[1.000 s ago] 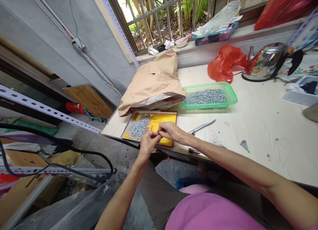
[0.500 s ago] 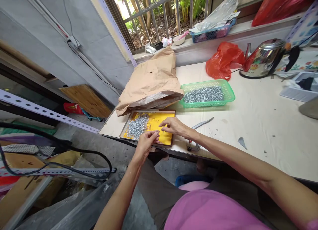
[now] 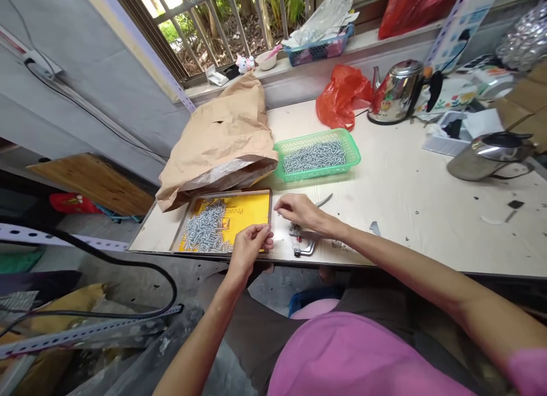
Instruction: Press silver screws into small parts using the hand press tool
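Observation:
My left hand (image 3: 250, 249) hovers over the near right corner of a yellow tray (image 3: 248, 211), its fingers pinched together on something small I cannot make out. A heap of silver screws (image 3: 205, 233) lies in the tray's left half. My right hand (image 3: 299, 209) sits just right of the tray, fingers curled in a pinch, with nothing visible in them. A pair of scissors (image 3: 304, 241) lies on the table right below that hand. A green basket (image 3: 352, 154) filled with more screws (image 3: 314, 155) stands further back.
A brown paper sack (image 3: 220, 139) lies behind the tray. A red plastic bag (image 3: 342, 97), a steel kettle (image 3: 395, 91) and a steel pot (image 3: 487, 155) stand at the back right. The table edge (image 3: 384, 265) runs just in front of my hands.
My hands, joined over the tray a second ago, have separated. The right one moved right, off the tray. The camera turned right, bringing the pot and clutter into view.

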Motion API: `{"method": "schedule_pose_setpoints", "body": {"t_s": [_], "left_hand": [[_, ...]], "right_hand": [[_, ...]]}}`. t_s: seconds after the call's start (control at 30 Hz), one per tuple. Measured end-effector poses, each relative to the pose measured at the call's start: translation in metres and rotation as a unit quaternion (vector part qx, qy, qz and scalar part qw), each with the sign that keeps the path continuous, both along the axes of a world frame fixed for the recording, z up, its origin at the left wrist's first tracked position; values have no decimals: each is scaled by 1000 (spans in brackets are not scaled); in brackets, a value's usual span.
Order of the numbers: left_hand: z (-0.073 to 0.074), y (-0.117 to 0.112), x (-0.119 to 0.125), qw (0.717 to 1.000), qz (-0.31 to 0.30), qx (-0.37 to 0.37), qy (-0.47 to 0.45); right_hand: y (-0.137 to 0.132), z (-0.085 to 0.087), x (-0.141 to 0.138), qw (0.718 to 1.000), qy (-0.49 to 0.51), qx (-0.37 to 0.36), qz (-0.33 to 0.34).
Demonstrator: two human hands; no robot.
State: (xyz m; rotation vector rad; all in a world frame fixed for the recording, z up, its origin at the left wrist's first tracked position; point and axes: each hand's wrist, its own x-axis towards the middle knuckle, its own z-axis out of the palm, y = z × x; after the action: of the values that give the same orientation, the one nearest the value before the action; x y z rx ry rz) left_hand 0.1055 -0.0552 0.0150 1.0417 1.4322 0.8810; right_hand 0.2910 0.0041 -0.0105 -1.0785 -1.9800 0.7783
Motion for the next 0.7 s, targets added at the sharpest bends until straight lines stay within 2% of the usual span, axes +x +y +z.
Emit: {"method": "schedule_pose_setpoints", "body": {"t_s": [0.1, 0.17, 0.23, 0.3, 0.37, 0.47, 0.57, 0.7], "left_hand": [[3, -8, -3, 1000, 8, -12, 8], [1, -16, -3, 999, 12, -34, 6], [-4, -22, 1, 998, 14, -55, 2], [-10, -24, 5, 998, 13, -62, -2], [-15, -24, 11, 999, 3, -54, 5], [-20, -22, 19, 997, -34, -49, 53], [-26, -20, 27, 991, -71, -77, 89], [-35, -13, 36, 984, -96, -135, 67]], "right_hand": [[20, 6, -36, 998, 19, -44, 49], [30, 6, -56, 993, -10, -54, 102], [35, 3, -67, 989, -48, -36, 136], [35, -1, -65, 988, -73, -3, 137], [28, -2, -49, 989, -81, 34, 121], [4, -2, -5, 988, -96, 77, 93], [-33, -5, 44, 984, -146, 77, 68], [-78, -24, 88, 972, -226, 64, 21]]}}
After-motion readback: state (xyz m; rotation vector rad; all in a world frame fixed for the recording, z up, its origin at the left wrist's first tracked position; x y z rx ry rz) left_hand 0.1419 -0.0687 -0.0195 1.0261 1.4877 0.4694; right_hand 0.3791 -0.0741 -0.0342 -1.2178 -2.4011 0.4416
